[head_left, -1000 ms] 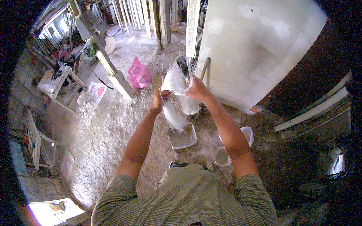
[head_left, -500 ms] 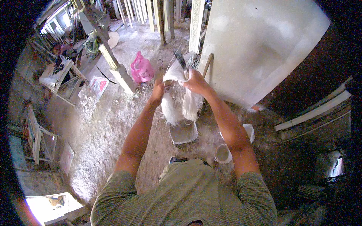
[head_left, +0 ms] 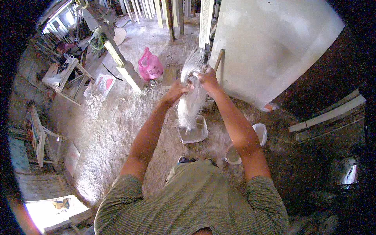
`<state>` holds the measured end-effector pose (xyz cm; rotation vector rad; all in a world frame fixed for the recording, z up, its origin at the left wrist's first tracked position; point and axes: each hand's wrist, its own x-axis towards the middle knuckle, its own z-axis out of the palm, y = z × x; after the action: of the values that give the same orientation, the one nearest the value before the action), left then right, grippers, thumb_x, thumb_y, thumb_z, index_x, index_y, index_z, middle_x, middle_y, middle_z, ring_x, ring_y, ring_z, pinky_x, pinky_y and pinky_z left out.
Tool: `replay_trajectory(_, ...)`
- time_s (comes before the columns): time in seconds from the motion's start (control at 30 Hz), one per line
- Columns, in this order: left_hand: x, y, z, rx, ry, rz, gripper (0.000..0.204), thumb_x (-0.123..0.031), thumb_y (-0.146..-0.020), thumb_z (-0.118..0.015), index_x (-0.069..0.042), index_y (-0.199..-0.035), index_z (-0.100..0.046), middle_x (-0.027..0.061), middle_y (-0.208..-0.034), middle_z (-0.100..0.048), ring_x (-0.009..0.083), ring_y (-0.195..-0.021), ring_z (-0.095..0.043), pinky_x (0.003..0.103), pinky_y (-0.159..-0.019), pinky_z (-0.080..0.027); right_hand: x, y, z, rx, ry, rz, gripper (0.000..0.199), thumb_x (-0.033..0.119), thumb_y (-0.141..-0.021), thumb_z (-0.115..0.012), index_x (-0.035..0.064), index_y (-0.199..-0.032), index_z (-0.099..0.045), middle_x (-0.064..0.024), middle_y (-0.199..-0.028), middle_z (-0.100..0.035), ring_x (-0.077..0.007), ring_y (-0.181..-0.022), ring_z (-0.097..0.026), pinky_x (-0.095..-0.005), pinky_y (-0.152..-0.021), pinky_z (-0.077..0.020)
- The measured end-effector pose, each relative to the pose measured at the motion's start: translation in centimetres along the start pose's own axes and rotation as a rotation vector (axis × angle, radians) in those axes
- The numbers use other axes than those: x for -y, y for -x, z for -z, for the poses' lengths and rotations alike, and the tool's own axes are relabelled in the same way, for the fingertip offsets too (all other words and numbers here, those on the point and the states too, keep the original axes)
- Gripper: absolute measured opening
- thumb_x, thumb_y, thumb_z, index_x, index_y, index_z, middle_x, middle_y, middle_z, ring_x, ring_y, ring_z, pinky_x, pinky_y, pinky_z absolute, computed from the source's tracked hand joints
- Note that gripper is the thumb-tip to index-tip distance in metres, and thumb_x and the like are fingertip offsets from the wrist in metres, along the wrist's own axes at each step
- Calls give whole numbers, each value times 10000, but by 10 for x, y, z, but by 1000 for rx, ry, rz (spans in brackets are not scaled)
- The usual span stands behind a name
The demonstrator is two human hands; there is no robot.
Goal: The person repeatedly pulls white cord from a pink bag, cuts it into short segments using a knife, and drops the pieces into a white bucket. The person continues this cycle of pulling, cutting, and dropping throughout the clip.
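A long bundle of loose whitish fibre (head_left: 188, 111) hangs in front of me, its strands frayed at the top and bottom. My left hand (head_left: 179, 91) grips it from the left side, around mid-length. My right hand (head_left: 208, 80) is closed on the upper part, a little higher, with the thumb side toward the strands. Below the hanging end stands a squarish pale tub (head_left: 196, 140) on the floor. Strands hide part of the fingers on both hands.
A pink plastic bag (head_left: 150, 65) sits on the dusty floor, beside a wooden post (head_left: 127, 74). A large pale panel (head_left: 270, 51) leans at the right, with a wooden handle (head_left: 220, 62) against it. Near my right forearm stand a round container (head_left: 233, 157) and a white one (head_left: 260, 134).
The fibre, earlier spread into two hanging tufts, now hangs as one longer bundle. My right hand has shifted slightly right. The dark strip earlier near that hand is no longer distinct.
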<state>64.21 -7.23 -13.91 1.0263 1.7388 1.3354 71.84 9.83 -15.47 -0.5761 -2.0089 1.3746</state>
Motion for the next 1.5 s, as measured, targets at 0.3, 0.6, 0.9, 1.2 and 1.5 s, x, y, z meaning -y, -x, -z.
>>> replay_trajectory(0.3,-13,-20,-20,170,-34,-147,531,-166,-638,-812,-44,-1112,-607,67,-1013,-654,192,-962,-586,350,-869,-453,-36,-12,-18,-199,-83,-118,312,37,-783,-555,-24,-1088,-568,-115,-998,-648,-246,-919,-629,-345,-801,-500)
replay_trajectory(0.6,25,-58,-24,265,-100,151,325,-186,-770,-696,-87,-1077,-650,26,-1002,-661,160,-967,-581,355,-863,-454,-55,-14,19,-17,-248,-134,269,50,-795,-569,-2,-1058,-590,-85,-907,-634,-188,-796,-607,-316,-700,-502)
replay_trajectory(0.9,10,-42,-13,226,-220,163,468,-427,-808,-669,-49,-1081,-635,65,-961,-652,176,-832,-591,352,-733,-488,45,51,141,54,686,28,457,348,-832,-622,41,-1166,-564,-173,-946,-623,-350,-812,-634,-472,-735,-501)
replay_trajectory(1.2,44,-83,-38,280,-382,-286,353,-332,-841,-639,-20,-1004,-653,133,-830,-679,224,-744,-634,379,-706,-495,73,104,130,173,1071,98,375,414,-847,-575,53,-920,-645,-174,-910,-648,-342,-887,-622,-474,-756,-475)
replay_trajectory(1.5,12,-62,-86,90,-958,-288,399,-390,-873,-565,3,-854,-630,229,-793,-643,419,-770,-631,498,-670,-498,10,77,132,139,1115,32,414,417,-864,-541,17,-882,-648,-211,-887,-652,-402,-820,-628,-507,-767,-483)
